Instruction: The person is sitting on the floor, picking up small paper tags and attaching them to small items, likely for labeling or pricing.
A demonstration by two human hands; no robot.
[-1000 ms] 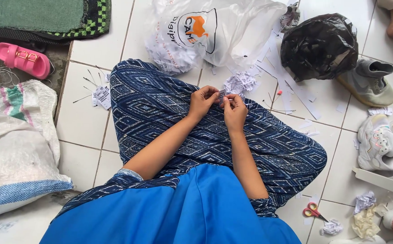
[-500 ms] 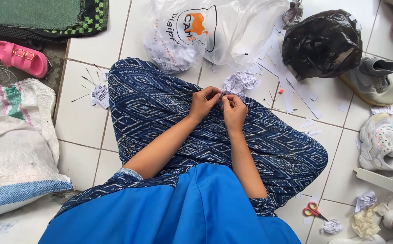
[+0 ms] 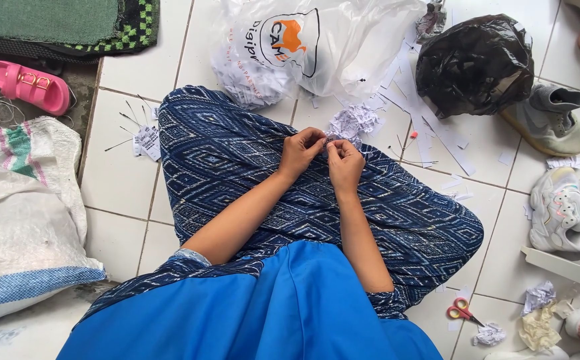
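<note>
1. The left hand (image 3: 301, 152) and right hand (image 3: 344, 162) meet over the patterned blue skirt (image 3: 250, 167), fingertips pinched narrowly on a small pale item (image 3: 327, 141) too tiny to identify.
2. A crumpled white paper pile (image 3: 353, 121) lies just beyond the hands.
3. A white plastic bag (image 3: 316, 47) sits farther off, a black bag (image 3: 476, 63) to the far right.
4. Red-handled scissors (image 3: 462, 311) lie on the tiled floor (image 3: 123, 193), near right.

Small white paper piece (image 3: 330, 141) pinched between both hands' fingertips, held over the blue patterned lap (too small to tell its shape). Just beyond it, a crumpled pile of white paper scraps (image 3: 352, 122) on the tiled floor.
</note>
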